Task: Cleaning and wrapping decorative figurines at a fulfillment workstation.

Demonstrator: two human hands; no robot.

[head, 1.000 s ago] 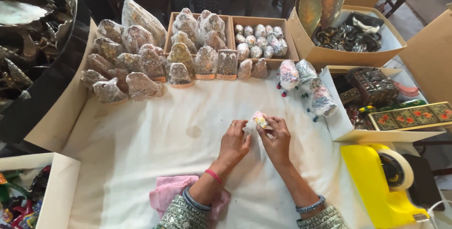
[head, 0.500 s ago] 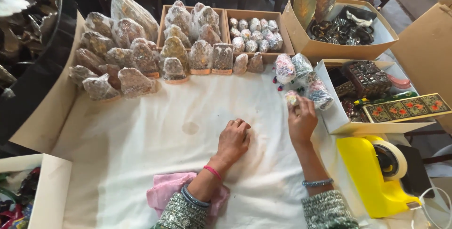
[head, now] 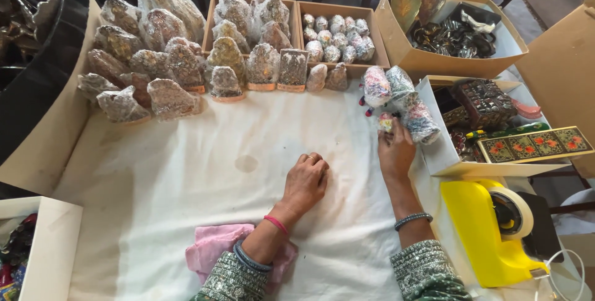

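The small wrapped ornament [head: 385,121] sits at the tips of the right hand [head: 396,152], whose fingers [head: 389,137] pinch it just in front of a cluster of three larger wrapped ornaments [head: 400,98] beside the white box [head: 434,146]. It lies straight ahead of that hand, away from the person. The left hand [head: 305,180] rests loosely curled, holding nothing, on the white cloth [head: 186,177] of the worktop, clearly farther from the ornament.
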